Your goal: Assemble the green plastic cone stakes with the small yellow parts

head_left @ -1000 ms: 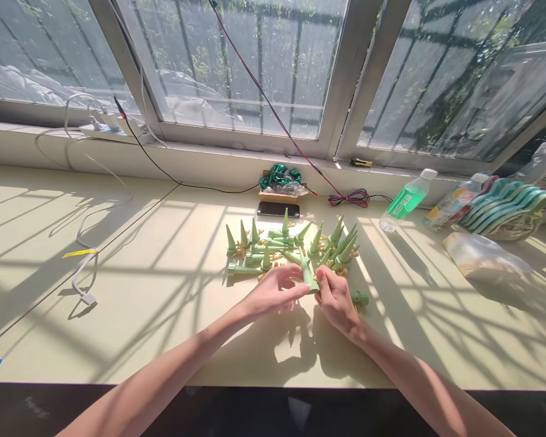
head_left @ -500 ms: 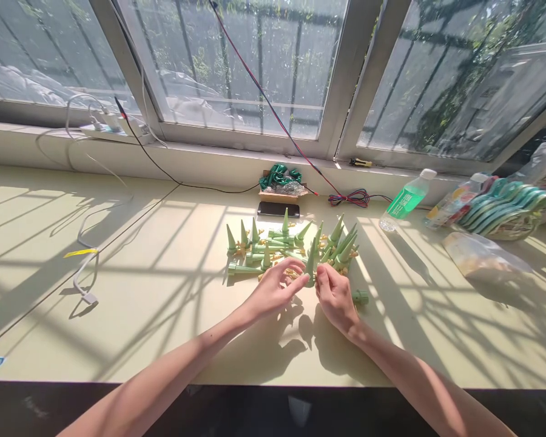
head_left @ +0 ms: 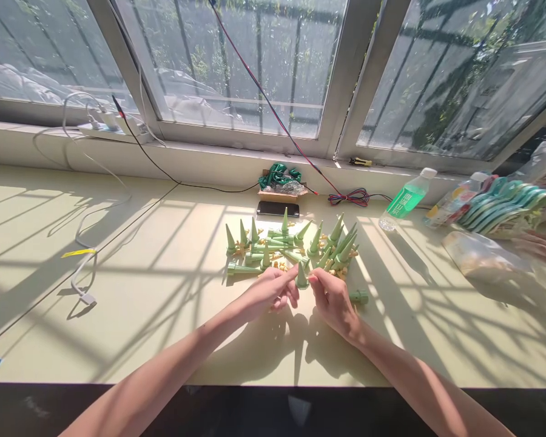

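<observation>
Btwn L fingers [head_left: 292,296] & R fingers [head_left: 318,278] | grn cone [head_left: 302,277] | R pinching its side | L grip unclr

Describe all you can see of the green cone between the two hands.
The cone is pale green, smooth, plastic-looking. It is raised off the table, narrow end upward in the picture, wider base below. The left hand meets its left side; the right hand appears to pinch it near the base.

Pale desk [head_left: 141,340] striped with shadow. At its centre, green spikes [head_left: 280,242], some upright, others lying; dark phone [head_left: 278,210] and small open box [head_left: 277,197] on the far side. Left: white cable [head_left: 88,299] with yellow tag [head_left: 78,252]; right: green-labelled bottle [head_left: 406,202], plastic bag [head_left: 480,258].
</observation>
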The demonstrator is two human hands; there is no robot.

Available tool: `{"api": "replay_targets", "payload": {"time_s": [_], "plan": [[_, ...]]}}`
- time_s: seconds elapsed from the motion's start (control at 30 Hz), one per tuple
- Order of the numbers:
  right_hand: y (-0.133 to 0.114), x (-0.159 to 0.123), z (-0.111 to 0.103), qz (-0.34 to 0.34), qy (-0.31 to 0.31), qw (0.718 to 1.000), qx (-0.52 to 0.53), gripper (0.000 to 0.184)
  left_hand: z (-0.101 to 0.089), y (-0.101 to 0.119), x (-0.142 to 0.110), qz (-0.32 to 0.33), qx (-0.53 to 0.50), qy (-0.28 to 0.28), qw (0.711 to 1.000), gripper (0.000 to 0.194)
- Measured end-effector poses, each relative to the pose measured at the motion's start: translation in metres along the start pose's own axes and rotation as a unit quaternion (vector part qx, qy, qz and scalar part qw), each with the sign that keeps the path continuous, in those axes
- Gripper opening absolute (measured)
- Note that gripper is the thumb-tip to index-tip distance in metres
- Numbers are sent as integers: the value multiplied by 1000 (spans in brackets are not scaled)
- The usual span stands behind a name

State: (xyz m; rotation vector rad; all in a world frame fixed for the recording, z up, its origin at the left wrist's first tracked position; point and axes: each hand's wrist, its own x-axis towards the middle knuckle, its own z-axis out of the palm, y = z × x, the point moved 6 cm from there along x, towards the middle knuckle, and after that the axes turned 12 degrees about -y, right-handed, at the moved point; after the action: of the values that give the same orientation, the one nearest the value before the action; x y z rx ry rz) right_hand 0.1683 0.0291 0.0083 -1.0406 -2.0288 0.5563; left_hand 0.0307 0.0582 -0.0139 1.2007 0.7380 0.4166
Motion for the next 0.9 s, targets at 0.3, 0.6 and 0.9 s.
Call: {"api": "replay_targets", "payload": {"time_s": [0.3, 0.6, 0.9], "plan": [[7, -2, 0, 82, 0, 995, 63, 42, -1, 8, -3, 49, 72, 22, 996, 48], [22, -5, 8, 139, 2, 980, 140, 44, 1, 18, -8, 175, 182, 114, 961, 38], [25, -6, 1, 119, 64, 983, 126, 39, 0, 21, -5, 158, 152, 98, 971, 51]]}}
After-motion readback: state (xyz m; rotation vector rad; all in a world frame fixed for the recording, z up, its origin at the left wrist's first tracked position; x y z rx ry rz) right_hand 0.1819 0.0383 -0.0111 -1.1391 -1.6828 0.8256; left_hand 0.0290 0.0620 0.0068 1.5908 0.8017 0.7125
